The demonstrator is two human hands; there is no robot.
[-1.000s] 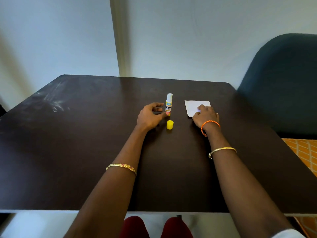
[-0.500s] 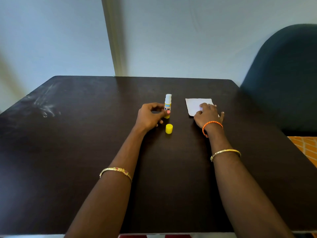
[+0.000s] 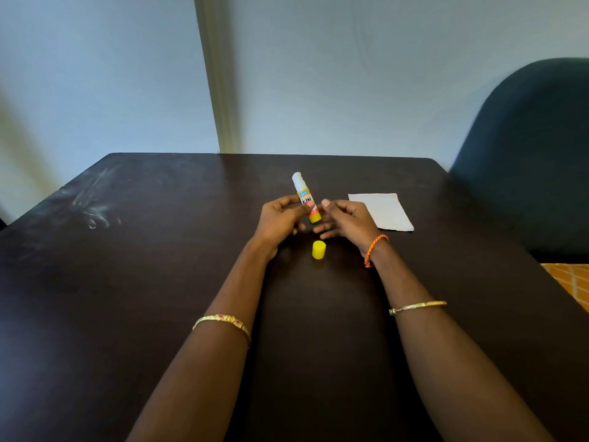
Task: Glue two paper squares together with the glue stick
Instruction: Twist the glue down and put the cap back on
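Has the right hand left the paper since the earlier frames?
Yes. The right hand has come off the white paper and moved left toward the glue stick, which the left hand holds lifted above the yellow cap.

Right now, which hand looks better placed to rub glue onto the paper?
Probably the right hand: it is beside the paper and open at the glue stick. The left hand grips the uncapped stick but is farther away.
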